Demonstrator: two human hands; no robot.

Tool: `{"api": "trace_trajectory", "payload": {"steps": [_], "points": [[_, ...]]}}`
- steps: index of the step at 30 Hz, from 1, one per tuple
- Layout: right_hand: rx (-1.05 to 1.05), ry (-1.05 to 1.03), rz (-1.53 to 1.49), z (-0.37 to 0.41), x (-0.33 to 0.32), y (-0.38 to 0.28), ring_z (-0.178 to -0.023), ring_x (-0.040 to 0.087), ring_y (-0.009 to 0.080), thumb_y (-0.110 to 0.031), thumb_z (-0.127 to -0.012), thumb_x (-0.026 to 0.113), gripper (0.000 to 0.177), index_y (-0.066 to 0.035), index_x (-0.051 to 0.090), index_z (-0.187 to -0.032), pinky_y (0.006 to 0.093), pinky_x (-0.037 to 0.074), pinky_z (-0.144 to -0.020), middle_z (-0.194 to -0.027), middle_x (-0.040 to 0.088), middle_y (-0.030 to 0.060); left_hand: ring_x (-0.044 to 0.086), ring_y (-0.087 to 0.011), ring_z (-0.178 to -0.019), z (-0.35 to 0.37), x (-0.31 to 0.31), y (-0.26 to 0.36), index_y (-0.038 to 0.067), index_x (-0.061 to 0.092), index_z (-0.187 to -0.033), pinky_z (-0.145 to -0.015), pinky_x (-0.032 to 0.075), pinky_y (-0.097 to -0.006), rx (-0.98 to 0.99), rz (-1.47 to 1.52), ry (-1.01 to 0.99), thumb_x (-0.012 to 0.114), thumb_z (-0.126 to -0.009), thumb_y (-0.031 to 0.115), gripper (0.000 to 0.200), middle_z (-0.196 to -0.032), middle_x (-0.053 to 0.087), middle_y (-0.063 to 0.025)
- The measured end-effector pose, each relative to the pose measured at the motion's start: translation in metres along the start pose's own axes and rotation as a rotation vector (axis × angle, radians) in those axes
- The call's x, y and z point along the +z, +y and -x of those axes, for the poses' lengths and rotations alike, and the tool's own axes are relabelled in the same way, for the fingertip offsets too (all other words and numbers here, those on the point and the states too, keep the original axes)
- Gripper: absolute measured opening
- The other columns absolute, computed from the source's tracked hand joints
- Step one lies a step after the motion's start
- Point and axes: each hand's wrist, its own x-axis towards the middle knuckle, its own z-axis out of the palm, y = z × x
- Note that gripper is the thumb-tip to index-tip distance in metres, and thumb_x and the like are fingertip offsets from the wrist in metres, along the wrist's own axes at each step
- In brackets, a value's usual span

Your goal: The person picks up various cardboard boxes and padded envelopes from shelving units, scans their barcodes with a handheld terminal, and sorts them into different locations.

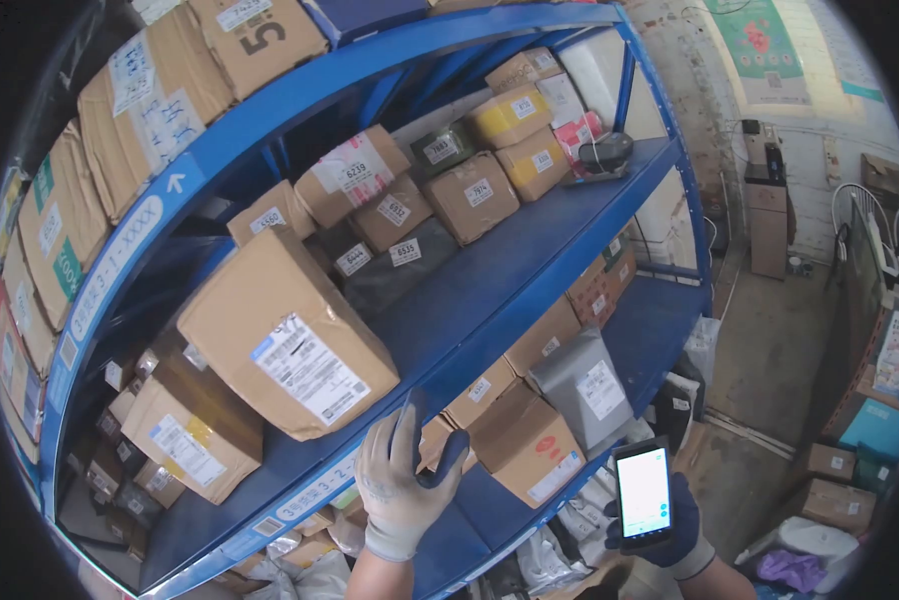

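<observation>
My left hand (pixel 402 490), in a grey glove with dark fingertips, is raised in front of the blue shelf edge. Its fingers point up with the thumb apart, and nothing is in it. Just beyond it, a large cardboard box (pixel 260 300) with a white shipping label sits tilted on the middle shelf, slightly over the front edge. My right hand (pixel 688 535), gloved in dark blue and grey, grips a smartphone (pixel 645 492) with a lit, mostly white screen. Part of that hand is hidden behind the phone.
The blue metal shelf rack (pixel 510 290) holds many labelled parcels on several levels. A grey parcel (pixel 582 378) and an open-looking brown box (pixel 525 440) lie on the lower shelf. A dark device (pixel 607 152) rests at the shelf's far end. More boxes (pixel 838 503) stand at right beside the floor aisle (pixel 760 350).
</observation>
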Motion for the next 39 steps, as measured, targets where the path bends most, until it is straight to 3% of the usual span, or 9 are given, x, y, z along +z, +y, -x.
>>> {"api": "trace_trajectory", "payload": {"steps": [9,12,18,21,26,29,31,33,39], "points": [[-0.037,-0.159,0.172,-0.006,0.012,-0.094,-0.13,0.048,0.0441,-0.053,-0.094,0.054,0.067,-0.016,0.04,-0.147,0.0632,0.042,-0.102,-0.147,0.047,0.014,0.071,-0.0279,-0.081,-0.029,0.055,0.019,0.005,0.069,-0.111,-0.071,0.06,-0.0349,-0.041,0.023,0.06,0.079,-0.078,0.034,0.045,-0.095,0.073,-0.0104],[-0.178,0.083,0.217,-0.027,0.031,-0.128,-0.127,0.053,0.0398,-0.052,-0.094,0.055,0.066,-0.012,0.044,-0.145,0.0569,0.039,-0.107,-0.142,0.052,0.0162,0.067,-0.0247,-0.072,-0.04,0.069,0.022,0.003,0.069,-0.111,-0.062,0.055,-0.0324,-0.023,-0.042,0.145,0.076,-0.082,0.033,0.042,-0.088,0.07,-0.0094],[0.161,0.085,0.195,-0.064,0.062,-0.206,-0.11,0.059,0.0533,-0.06,-0.092,0.051,0.075,-0.012,0.039,-0.148,0.0665,0.046,-0.092,-0.134,0.053,0.0277,0.059,-0.0235,-0.058,-0.073,0.082,0.024,0.002,0.069,-0.101,-0.05,0.047,-0.0307,-0.082,-0.215,0.185,0.078,-0.078,0.029,0.037,-0.076,0.065,-0.0082],[0.108,0.159,0.185,-0.075,0.069,-0.226,-0.113,0.059,0.0485,-0.059,-0.092,0.053,0.075,-0.014,0.036,-0.15,0.0629,0.049,-0.092,-0.136,0.054,0.0243,0.058,-0.0302,-0.067,-0.087,0.086,0.017,0.0,0.064,-0.109,-0.058,0.047,-0.0388,-0.129,-0.245,0.04,0.079,-0.078,0.027,0.044,-0.091,0.067,-0.013],[-0.485,0.205,1.154,-0.084,0.053,-0.274,-0.115,0.06,0.0366,-0.035,-0.068,0.079,0.083,-0.006,0.049,-0.139,0.054,0.046,-0.1,-0.128,0.062,0.019,0.061,-0.032,-0.112,-0.145,0.114,-0.005,0.008,0.059,-0.132,-0.096,0.046,-0.0419,-0.328,-0.386,-0.198,0.07,-0.083,0.027,0.054,-0.126,0.064,-0.0128],[-0.302,0.081,1.302,-0.102,0.051,-0.299,-0.11,0.063,0.0331,-0.03,-0.069,0.081,0.082,-0.002,0.048,-0.138,0.0474,0.05,-0.098,-0.126,0.062,0.0191,0.061,-0.0328,-0.112,-0.178,0.137,-0.028,0.007,0.059,-0.129,-0.095,0.047,-0.0412,-0.274,-0.485,-0.344,0.065,-0.086,0.025,0.047,-0.125,0.064,-0.015],[0.228,0.097,0.3,-0.115,0.051,-0.317,-0.102,0.064,0.0418,-0.061,-0.086,0.061,0.079,-0.01,0.043,-0.143,0.0494,0.053,-0.089,-0.128,0.058,0.023,0.063,-0.0342,-0.105,-0.195,0.146,-0.051,0.002,0.061,-0.119,-0.091,0.05,-0.041,-0.099,-0.631,-0.437,0.064,-0.088,0.025,0.038,-0.116,0.065,-0.0183],[0.282,0.054,0.202,-0.124,0.052,-0.334,-0.106,0.064,0.0417,-0.06,-0.085,0.063,0.079,-0.012,0.04,-0.144,0.0488,0.053,-0.092,-0.131,0.058,0.0205,0.066,-0.036,-0.094,-0.21,0.149,-0.087,-0.004,0.064,-0.106,-0.085,0.054,-0.0407,0.157,-0.829,-0.541,0.062,-0.091,0.024,0.031,-0.105,0.067,-0.0227],[0.365,0.032,0.052,-0.138,0.057,-0.379,-0.109,0.064,0.0409,-0.056,-0.084,0.067,0.078,-0.014,0.041,-0.145,0.0486,0.052,-0.096,-0.133,0.057,0.0197,0.059,-0.0356,-0.115,-0.238,0.181,-0.154,0.013,0.05,-0.135,-0.096,0.045,-0.0445,-0.641,-0.943,-0.593,0.062,-0.075,0.066,0.08,-0.125,0.063,-0.0132]]}}
